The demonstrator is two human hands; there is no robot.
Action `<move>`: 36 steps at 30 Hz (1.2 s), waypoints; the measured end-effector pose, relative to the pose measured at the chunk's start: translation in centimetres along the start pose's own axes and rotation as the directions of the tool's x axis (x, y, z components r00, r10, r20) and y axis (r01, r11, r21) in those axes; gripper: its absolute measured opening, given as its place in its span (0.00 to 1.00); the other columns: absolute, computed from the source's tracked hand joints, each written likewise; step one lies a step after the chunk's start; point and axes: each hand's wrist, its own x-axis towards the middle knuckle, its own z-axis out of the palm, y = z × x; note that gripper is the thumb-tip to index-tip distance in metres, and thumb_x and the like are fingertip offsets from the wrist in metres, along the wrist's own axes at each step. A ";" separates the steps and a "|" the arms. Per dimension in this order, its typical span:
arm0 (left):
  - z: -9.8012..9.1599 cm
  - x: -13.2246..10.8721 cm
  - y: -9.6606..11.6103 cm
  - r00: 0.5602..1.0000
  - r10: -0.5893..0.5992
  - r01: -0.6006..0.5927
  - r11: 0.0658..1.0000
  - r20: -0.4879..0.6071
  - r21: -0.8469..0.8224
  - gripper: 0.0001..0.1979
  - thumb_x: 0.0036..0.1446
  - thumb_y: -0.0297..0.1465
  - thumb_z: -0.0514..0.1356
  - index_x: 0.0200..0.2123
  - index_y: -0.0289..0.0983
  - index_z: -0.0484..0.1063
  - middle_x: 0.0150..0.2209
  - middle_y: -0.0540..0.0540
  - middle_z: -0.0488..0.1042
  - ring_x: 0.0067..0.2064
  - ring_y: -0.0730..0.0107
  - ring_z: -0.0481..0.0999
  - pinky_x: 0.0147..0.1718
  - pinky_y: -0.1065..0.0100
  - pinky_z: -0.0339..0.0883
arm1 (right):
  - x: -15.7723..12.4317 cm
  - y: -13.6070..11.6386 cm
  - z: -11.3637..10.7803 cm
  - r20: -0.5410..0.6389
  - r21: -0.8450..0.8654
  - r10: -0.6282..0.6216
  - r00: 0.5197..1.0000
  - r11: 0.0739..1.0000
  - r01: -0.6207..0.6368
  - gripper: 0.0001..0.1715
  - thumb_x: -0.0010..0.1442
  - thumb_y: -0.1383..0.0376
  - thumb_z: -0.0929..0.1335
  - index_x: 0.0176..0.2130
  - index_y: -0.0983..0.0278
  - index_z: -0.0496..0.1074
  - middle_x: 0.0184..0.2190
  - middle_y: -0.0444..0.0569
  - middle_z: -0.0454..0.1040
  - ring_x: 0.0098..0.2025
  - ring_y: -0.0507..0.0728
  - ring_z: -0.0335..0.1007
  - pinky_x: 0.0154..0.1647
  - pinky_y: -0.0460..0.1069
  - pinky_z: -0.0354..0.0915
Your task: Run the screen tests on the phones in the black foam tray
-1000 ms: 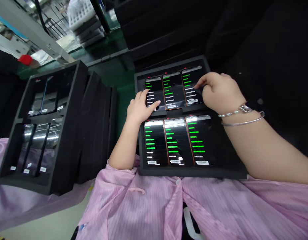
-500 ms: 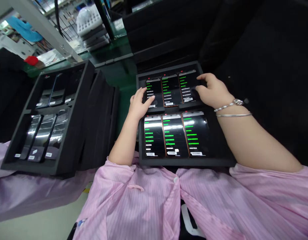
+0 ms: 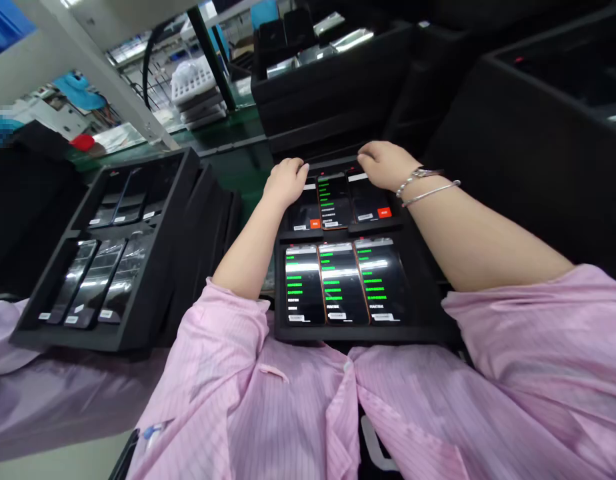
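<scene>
- The fingertips of both hands curl down over the far edge of the foam tray (image 3: 418,320), so what they press on is hidden; whether they grip anything cannot be told
- The top ends of the far-row phones are covered by the hands, and the screen text is too small to read
- The left hand (image 3: 287,181) rests, fingers bent, on the top of the far-left phone (image 3: 304,212), which shows an orange patch low on its screen
- The right hand (image 3: 385,164), bracelets (image 3: 424,185) at its wrist, lies with curled fingers over the top of the far-right phone (image 3: 371,200)
- The middle far phone (image 3: 333,200) lies between the two hands, untouched
- Three lit phones (image 3: 341,281) fill the near row, between the forearms
- A second tray (image 3: 108,267) of dark phones sits well apart to the left
</scene>
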 end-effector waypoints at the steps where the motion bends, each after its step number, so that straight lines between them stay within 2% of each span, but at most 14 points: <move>1: -0.1 1.0 0.3 1.000 -0.001 0.000 0.999 0.023 0.036 0.22 0.77 0.38 0.48 0.60 0.37 0.77 0.61 0.37 0.77 0.65 0.51 0.73 0.67 0.54 0.64 | 1.1 -0.2 0.1 0.030 -0.051 -0.008 1.000 0.999 0.010 0.24 0.74 0.64 0.62 0.59 0.71 0.78 0.59 0.65 0.77 0.64 0.70 0.72 0.67 0.62 0.65; 5: 0.6 3.9 1.1 0.996 -0.054 0.037 0.975 0.072 0.218 0.24 0.77 0.39 0.48 0.58 0.33 0.78 0.59 0.32 0.77 0.63 0.43 0.73 0.64 0.50 0.66 | 4.9 -0.5 1.3 0.137 -0.262 0.031 0.990 0.965 0.006 0.28 0.77 0.58 0.58 0.56 0.70 0.80 0.55 0.66 0.79 0.60 0.71 0.75 0.61 0.60 0.69; 8: 2.3 4.7 0.9 0.995 -0.092 0.078 0.958 0.038 0.277 0.26 0.77 0.44 0.49 0.58 0.32 0.79 0.62 0.30 0.73 0.63 0.40 0.72 0.61 0.49 0.68 | 6.8 -0.1 2.9 0.147 -0.319 0.041 0.988 0.948 0.008 0.31 0.77 0.54 0.58 0.54 0.70 0.81 0.52 0.67 0.80 0.57 0.72 0.77 0.59 0.61 0.69; 13: 5.1 4.9 0.1 0.998 -0.045 0.057 0.964 -0.052 0.260 0.29 0.77 0.46 0.48 0.56 0.32 0.79 0.63 0.29 0.72 0.66 0.36 0.67 0.63 0.45 0.64 | 7.6 0.7 5.5 0.074 -0.384 0.026 0.997 0.923 0.004 0.34 0.78 0.56 0.53 0.57 0.72 0.78 0.57 0.70 0.77 0.63 0.75 0.71 0.65 0.68 0.61; 16: 4.9 5.2 -0.3 0.997 -0.053 0.060 0.988 -0.050 0.145 0.28 0.77 0.47 0.49 0.55 0.33 0.79 0.61 0.30 0.74 0.66 0.36 0.68 0.65 0.44 0.62 | 7.5 1.2 5.4 0.034 -0.311 0.020 0.999 0.950 -0.008 0.32 0.78 0.56 0.54 0.54 0.71 0.78 0.56 0.69 0.78 0.61 0.73 0.72 0.65 0.68 0.63; 19: 2.9 4.0 -0.9 0.987 -0.078 0.076 0.997 -0.144 -0.023 0.26 0.78 0.46 0.45 0.55 0.38 0.78 0.59 0.35 0.76 0.65 0.42 0.71 0.68 0.47 0.60 | 5.4 1.2 3.5 -0.103 -0.091 -0.032 0.994 0.996 0.023 0.25 0.75 0.59 0.58 0.52 0.67 0.78 0.54 0.64 0.79 0.61 0.70 0.73 0.66 0.65 0.65; 22: 0.6 0.1 -1.6 0.962 -0.061 0.032 0.993 -0.267 -0.112 0.21 0.77 0.45 0.47 0.57 0.44 0.76 0.61 0.41 0.75 0.67 0.51 0.69 0.72 0.53 0.58 | 0.5 1.0 0.8 -0.214 0.111 -0.102 0.972 0.986 0.128 0.20 0.71 0.63 0.61 0.56 0.60 0.75 0.54 0.55 0.80 0.59 0.65 0.75 0.65 0.61 0.68; 24: -0.1 -3.5 -2.1 0.966 -0.036 0.007 0.993 -0.254 -0.114 0.18 0.76 0.45 0.51 0.57 0.45 0.74 0.63 0.42 0.73 0.69 0.54 0.68 0.73 0.56 0.58 | -3.5 0.8 -0.5 -0.194 0.215 -0.115 0.974 0.964 0.156 0.21 0.70 0.64 0.61 0.57 0.57 0.74 0.52 0.51 0.81 0.56 0.64 0.78 0.62 0.61 0.71; 26: 0.0 -6.8 -2.5 0.982 -0.029 0.007 0.993 -0.186 -0.118 0.18 0.73 0.44 0.55 0.59 0.45 0.73 0.65 0.41 0.72 0.70 0.54 0.67 0.73 0.55 0.58 | -6.9 0.9 -0.9 -0.171 0.276 -0.084 0.982 0.952 0.129 0.20 0.69 0.65 0.61 0.55 0.56 0.74 0.52 0.49 0.82 0.54 0.63 0.79 0.60 0.61 0.73; 28: 0.8 -9.3 -2.5 0.991 -0.045 0.027 0.990 -0.123 -0.139 0.20 0.71 0.44 0.58 0.61 0.43 0.71 0.66 0.39 0.71 0.71 0.52 0.66 0.73 0.53 0.59 | -9.2 1.1 -0.4 -0.172 0.271 -0.060 0.983 0.957 0.105 0.19 0.67 0.65 0.61 0.53 0.57 0.75 0.53 0.50 0.81 0.56 0.64 0.78 0.61 0.63 0.73; 30: 1.7 -10.8 -2.1 0.992 -0.086 0.069 0.983 -0.094 -0.169 0.21 0.70 0.43 0.58 0.62 0.41 0.69 0.66 0.38 0.72 0.70 0.51 0.67 0.72 0.53 0.60 | -10.2 1.4 0.7 -0.190 0.211 -0.088 0.978 0.969 0.128 0.18 0.65 0.64 0.62 0.50 0.58 0.76 0.52 0.52 0.82 0.58 0.66 0.77 0.66 0.66 0.69; 34: 2.6 -11.4 -1.0 0.990 -0.122 0.111 0.985 -0.077 -0.133 0.24 0.69 0.42 0.58 0.64 0.38 0.68 0.64 0.37 0.74 0.66 0.46 0.71 0.67 0.51 0.66 | -10.4 1.7 2.3 -0.222 0.086 -0.140 0.965 0.983 0.162 0.17 0.64 0.66 0.61 0.45 0.56 0.76 0.47 0.51 0.82 0.58 0.65 0.77 0.75 0.70 0.57; 36: 2.5 -11.2 -0.6 0.991 -0.121 0.116 0.990 -0.053 -0.085 0.25 0.68 0.42 0.59 0.64 0.39 0.69 0.63 0.38 0.76 0.66 0.42 0.71 0.65 0.48 0.68 | -10.2 1.6 2.5 -0.204 0.051 -0.133 0.970 0.988 0.146 0.17 0.64 0.68 0.61 0.44 0.56 0.76 0.45 0.49 0.82 0.56 0.65 0.78 0.75 0.70 0.57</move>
